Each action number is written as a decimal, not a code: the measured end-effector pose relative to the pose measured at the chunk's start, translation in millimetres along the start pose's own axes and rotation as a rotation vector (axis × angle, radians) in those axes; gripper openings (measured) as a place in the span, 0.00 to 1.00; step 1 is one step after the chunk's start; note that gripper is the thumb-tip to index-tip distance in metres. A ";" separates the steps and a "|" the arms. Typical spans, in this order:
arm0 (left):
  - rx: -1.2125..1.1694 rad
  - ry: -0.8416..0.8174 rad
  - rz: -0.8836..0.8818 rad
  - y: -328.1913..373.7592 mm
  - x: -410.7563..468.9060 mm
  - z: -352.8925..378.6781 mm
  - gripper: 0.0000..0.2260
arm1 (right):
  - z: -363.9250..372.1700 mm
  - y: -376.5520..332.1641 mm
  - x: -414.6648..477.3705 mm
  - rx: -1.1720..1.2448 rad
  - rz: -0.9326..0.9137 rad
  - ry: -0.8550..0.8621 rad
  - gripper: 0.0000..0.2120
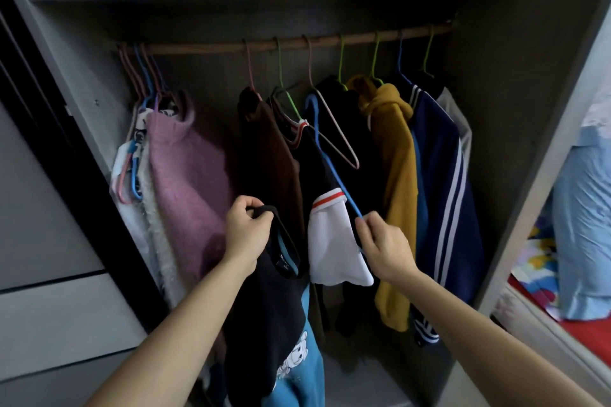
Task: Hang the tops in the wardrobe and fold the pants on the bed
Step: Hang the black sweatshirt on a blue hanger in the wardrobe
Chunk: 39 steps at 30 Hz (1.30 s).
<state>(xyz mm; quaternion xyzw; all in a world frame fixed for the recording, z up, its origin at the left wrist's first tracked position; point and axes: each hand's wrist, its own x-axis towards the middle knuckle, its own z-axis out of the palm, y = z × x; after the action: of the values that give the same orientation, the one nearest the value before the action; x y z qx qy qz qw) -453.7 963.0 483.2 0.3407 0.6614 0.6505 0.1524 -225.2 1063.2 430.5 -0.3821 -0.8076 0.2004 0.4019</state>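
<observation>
While the left hand gripped a black top's collar, the right hand pinched a blue hanger before the wardrobe rail.

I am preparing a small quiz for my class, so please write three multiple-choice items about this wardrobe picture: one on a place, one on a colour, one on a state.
1. Where does the mustard hoodie hang?
A. directly left of the navy striped jacket
B. at the far left end of the rod
C. on the shelf above

2. What colour is the hanger that the right hand pinches?
A. green
B. blue
C. pink

3. What is the state of the black and blue top in the left hand?
A. hung on the rod
B. folded flat
C. held up by its collar

Answers:
1 A, the jacket is the hoodie's next neighbour on the right.
2 B, the wire between the fingers is blue.
3 C, the fingers curl round the collar and the top hangs from the hand, below the rod.
</observation>
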 end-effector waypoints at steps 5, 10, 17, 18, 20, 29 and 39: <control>0.013 -0.058 0.003 -9.5 -7.3 -5.9 0.09 | 1.2 -0.5 -28.2 -0.043 0.000 -0.006 0.12; 0.001 -0.109 -0.028 -26.3 -16.0 -17.2 0.09 | 10.9 9.4 -90.2 0.069 0.066 0.158 0.15; 0.007 -0.185 -0.103 -53.8 -44.7 -7.5 0.08 | 11.1 13.1 -145.6 0.210 0.422 0.203 0.17; 0.008 -0.199 -0.108 -57.1 -50.1 -4.8 0.08 | 8.3 12.1 -148.8 0.209 0.441 0.248 0.18; 0.029 -0.221 -0.101 -63.3 -60.3 0.2 0.08 | 2.1 10.7 -157.4 0.139 0.423 0.336 0.21; 0.220 -0.293 -0.027 -64.4 -92.2 20.4 0.07 | -32.6 16.8 -200.9 0.145 0.299 0.264 0.11; 0.469 -0.173 -0.085 -66.1 -124.0 58.5 0.05 | -140.1 20.2 -193.9 0.012 0.405 -0.154 0.09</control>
<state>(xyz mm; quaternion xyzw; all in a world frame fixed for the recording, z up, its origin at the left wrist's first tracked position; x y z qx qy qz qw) -343.2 932.0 383.2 0.3930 0.7926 0.4406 0.1526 -29.0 927.2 405.1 -0.5178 -0.7413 0.3105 0.2931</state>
